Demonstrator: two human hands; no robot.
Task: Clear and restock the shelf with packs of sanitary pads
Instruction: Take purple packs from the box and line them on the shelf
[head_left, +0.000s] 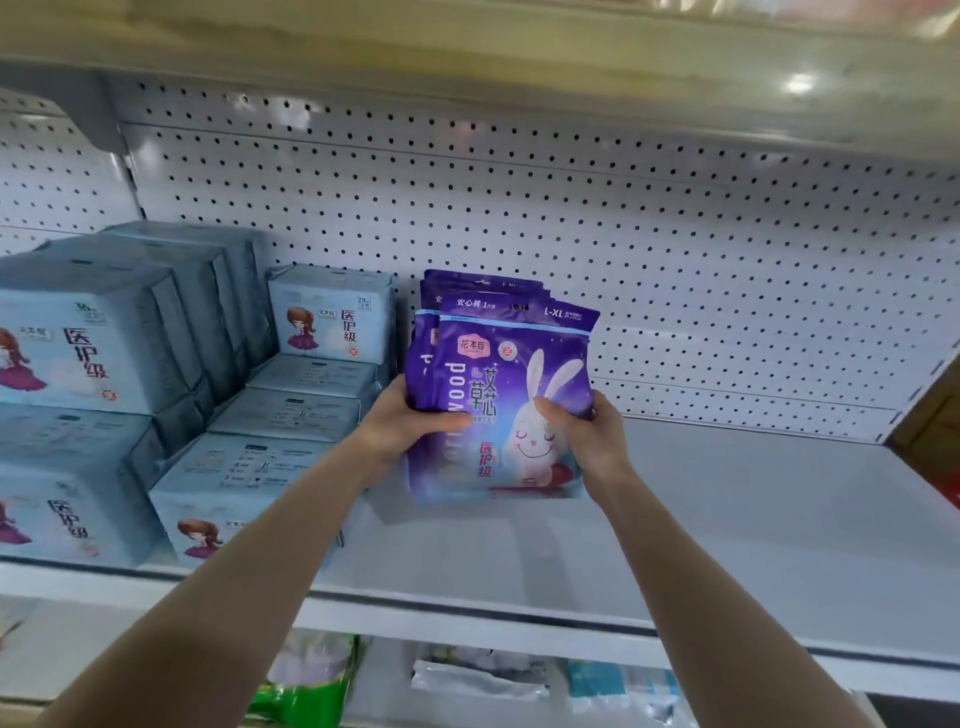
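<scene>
We note the left hand (400, 421) and right hand (587, 436) gripping opposite edges of a bundle of glossy purple packs (511, 384), thumbs across the front. The bundle stands upright over the smooth white shelf (727, 519), beside blocky pale blue packs (93, 343).

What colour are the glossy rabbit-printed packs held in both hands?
Deep purple plastic packs with a white rabbit; head view.

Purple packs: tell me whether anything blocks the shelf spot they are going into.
Nothing visible does. The left hand and right hand grip the purple packs upright at the shelf board, whose surface right of them is bare. The blue packs stand to the left, beside them.
</scene>
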